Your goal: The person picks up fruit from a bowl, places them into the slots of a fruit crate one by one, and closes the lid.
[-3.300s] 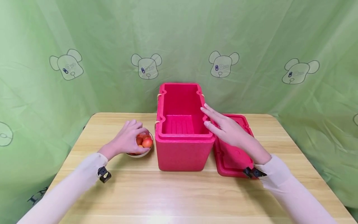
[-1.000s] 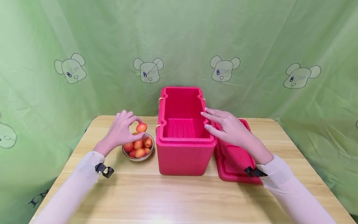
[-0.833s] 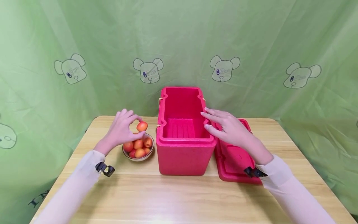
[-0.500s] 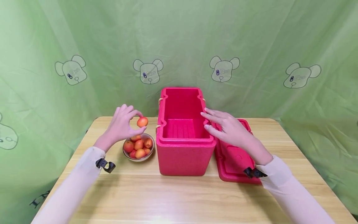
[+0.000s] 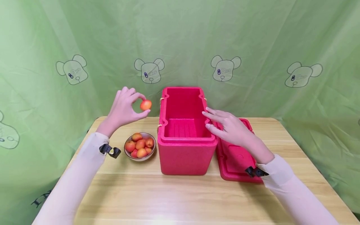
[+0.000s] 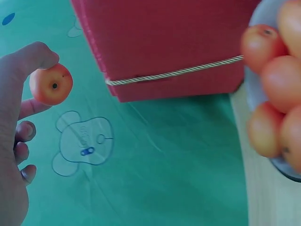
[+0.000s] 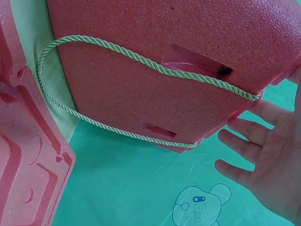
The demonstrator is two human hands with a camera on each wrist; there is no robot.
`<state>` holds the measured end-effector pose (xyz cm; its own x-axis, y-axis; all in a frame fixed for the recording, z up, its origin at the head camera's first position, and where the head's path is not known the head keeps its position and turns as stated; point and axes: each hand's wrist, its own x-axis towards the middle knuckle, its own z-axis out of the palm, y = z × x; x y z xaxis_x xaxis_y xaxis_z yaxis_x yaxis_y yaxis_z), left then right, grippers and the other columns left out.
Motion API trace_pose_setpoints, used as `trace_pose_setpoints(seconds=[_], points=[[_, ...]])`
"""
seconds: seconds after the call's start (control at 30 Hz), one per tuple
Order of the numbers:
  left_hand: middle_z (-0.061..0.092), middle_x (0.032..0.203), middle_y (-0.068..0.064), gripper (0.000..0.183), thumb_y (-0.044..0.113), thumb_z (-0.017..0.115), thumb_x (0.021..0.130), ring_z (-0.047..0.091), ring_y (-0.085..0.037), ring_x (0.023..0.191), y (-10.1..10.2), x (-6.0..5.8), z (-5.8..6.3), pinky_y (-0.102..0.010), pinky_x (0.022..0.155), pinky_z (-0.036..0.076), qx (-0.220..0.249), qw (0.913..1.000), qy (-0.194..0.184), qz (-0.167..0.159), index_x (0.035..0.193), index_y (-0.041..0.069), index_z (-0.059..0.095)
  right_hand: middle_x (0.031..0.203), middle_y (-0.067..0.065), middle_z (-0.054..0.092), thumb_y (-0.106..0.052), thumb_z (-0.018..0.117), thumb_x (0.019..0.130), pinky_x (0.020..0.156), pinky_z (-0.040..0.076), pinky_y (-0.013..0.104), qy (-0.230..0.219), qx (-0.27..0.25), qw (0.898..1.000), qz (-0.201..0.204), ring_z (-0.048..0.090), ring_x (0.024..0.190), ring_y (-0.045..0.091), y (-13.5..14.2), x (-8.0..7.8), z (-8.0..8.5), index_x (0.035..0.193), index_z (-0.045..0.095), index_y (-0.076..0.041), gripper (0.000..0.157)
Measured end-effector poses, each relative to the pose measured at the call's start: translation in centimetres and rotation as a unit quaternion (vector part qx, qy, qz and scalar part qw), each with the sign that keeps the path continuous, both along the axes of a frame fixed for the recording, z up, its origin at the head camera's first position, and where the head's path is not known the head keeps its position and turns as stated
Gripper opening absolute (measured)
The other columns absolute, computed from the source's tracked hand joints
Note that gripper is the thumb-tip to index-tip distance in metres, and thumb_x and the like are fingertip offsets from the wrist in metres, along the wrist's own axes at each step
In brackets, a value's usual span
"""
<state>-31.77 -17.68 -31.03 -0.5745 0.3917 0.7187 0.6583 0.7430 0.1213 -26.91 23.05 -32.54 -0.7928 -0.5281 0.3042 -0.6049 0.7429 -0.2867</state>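
Observation:
My left hand (image 5: 122,107) pinches an apricot (image 5: 145,105) between thumb and finger, raised above and behind the bowl. The left wrist view shows the same orange-red apricot (image 6: 51,84) with its dark stem pit facing the camera. Several more apricots (image 5: 140,144) lie in the small bowl (image 5: 139,159), left of a red foam box (image 5: 185,157). The box stands without its lid, its ridged floor bare. My right hand (image 5: 232,128) rests with straight fingers on the box's right rim; the right wrist view shows the fingers (image 7: 240,146) along that edge.
The red lid (image 5: 237,159) lies on the table right of the box, partly under my right forearm. Rope handles (image 7: 155,66) loop along the box's sides. A green curtain (image 5: 185,40) hangs behind the wooden table (image 5: 135,197).
My left hand has picked an apricot out of the bowl and lifted it upward and slightly right, uncovering the bowl. The right hand stays at the box's rim.

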Motion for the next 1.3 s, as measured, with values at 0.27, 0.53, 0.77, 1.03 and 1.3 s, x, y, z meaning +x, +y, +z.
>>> trace_pose_setpoints(seconds=[0.27,0.53,0.77,1.03,1.3], points=[[0.053,0.084,-0.006,0.040,0.044,0.080,0.076,0.040,-0.028,0.081,1.5,-1.2,2.8,-0.039,0.076,0.030,-0.023,0.9996,0.016,-0.003,0.098,0.011,0.072,0.163,0.003,0.039,-0.039,0.062,0.098,0.114,0.038,0.059,-0.007,-0.001,1.000,-0.004,0.040,0.147,0.034,0.0,0.1,0.0,0.153,0.047,-0.025,0.059],[0.055,0.088,-0.007,0.042,0.044,0.078,0.077,0.041,-0.029,0.086,3.6,-2.1,5.5,-0.041,0.080,0.032,-0.043,0.9989,0.014,-0.012,0.100,0.010,0.071,0.163,0.003,0.040,-0.036,0.064,0.097,0.113,0.039,0.059,-0.007,-0.005,1.000,-0.001,0.041,0.147,0.033,0.1,0.0,-0.1,0.153,0.047,-0.025,0.059],[0.050,0.091,-0.007,0.039,0.048,0.077,0.080,0.041,-0.027,0.092,6.1,-2.8,6.7,-0.042,0.083,0.032,-0.063,0.9975,-0.018,-0.026,0.101,0.015,0.072,0.163,0.001,0.039,-0.039,0.063,0.098,0.112,0.040,0.059,-0.006,-0.008,1.000,-0.002,0.041,0.147,0.033,0.1,0.0,-0.2,0.154,0.047,-0.026,0.059],[0.047,0.092,-0.006,0.042,0.053,0.074,0.084,0.039,-0.025,0.094,8.5,-3.2,7.0,-0.039,0.083,0.031,-0.113,0.9908,-0.070,-0.025,0.110,0.021,0.074,0.164,0.002,0.038,-0.042,0.061,0.099,0.111,0.042,0.058,-0.011,-0.007,1.000,0.001,0.040,0.148,0.032,-0.1,0.1,-0.2,0.154,0.046,-0.026,0.060],[0.046,0.095,-0.007,0.046,0.054,0.071,0.087,0.039,-0.025,0.097,10.7,-3.2,7.5,-0.040,0.085,0.033,-0.176,0.9794,-0.094,-0.031,0.118,0.020,0.074,0.165,0.000,0.036,-0.043,0.060,0.099,0.111,0.042,0.059,-0.018,-0.008,1.000,-0.005,0.039,0.149,0.032,0.1,0.2,-0.2,0.155,0.044,-0.027,0.060]])
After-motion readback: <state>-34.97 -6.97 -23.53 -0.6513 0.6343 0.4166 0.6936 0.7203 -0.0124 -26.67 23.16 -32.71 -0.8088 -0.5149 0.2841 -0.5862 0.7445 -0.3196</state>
